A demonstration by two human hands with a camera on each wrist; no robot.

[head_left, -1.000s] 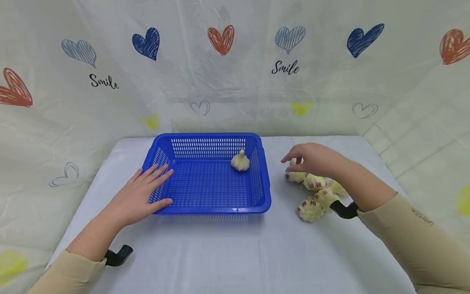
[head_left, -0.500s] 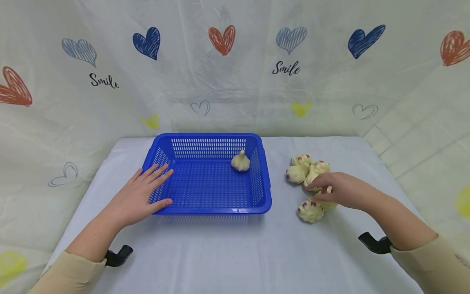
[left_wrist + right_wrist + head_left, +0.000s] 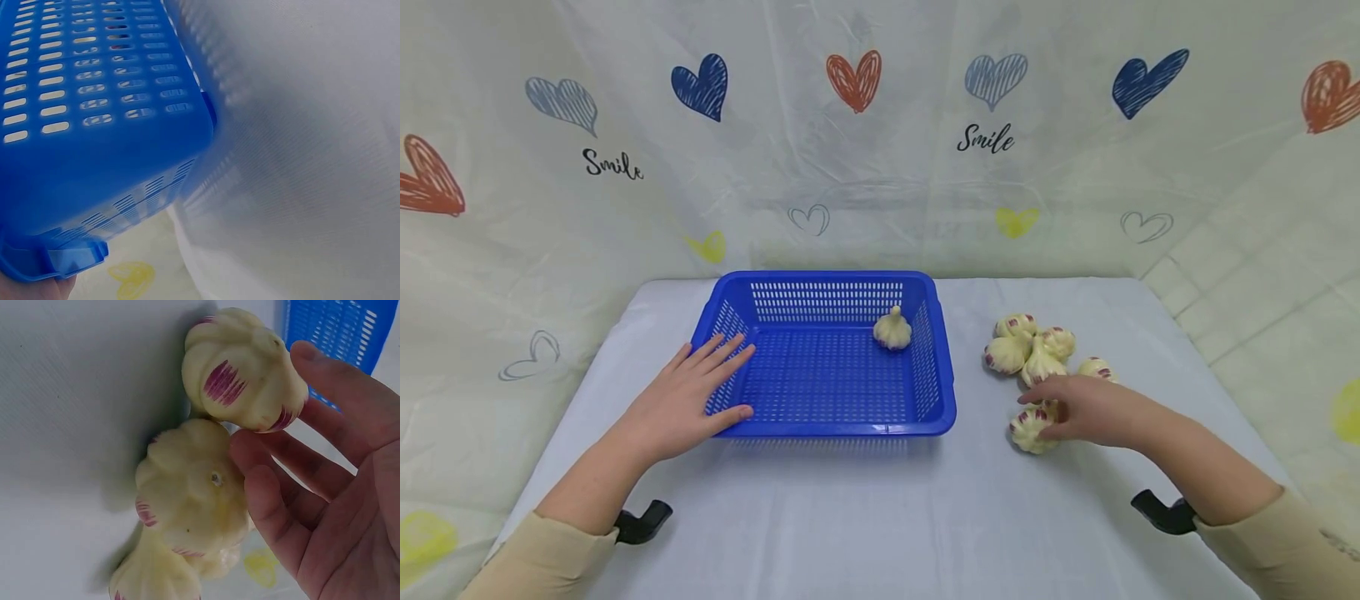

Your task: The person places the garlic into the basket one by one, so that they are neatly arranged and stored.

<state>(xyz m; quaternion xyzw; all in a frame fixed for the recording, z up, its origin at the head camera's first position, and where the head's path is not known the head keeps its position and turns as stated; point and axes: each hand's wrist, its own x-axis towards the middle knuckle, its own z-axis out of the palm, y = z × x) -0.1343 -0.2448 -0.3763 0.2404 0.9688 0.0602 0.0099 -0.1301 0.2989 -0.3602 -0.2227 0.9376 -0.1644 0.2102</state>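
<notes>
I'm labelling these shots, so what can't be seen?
Head view: front garlic bulb, partly hidden by the right hand.
Head view: writing on the right sleeve, blurred.
Left wrist view: most of the left hand, cut off at the corner.
Right wrist view: lowest bulb, cut off by the bottom edge.

Right fingers [image 3: 1047, 389]: gap between them taken by a garlic bulb [image 3: 1028, 432]. Other bulbs [image 3: 1006, 355] block their far side; to their left I have open tabletop [image 3: 981, 492] up to the basket [image 3: 835, 430]. Right of the left fingers [image 3: 733, 365], open basket floor, a lone bulb [image 3: 892, 331] beyond.
</notes>
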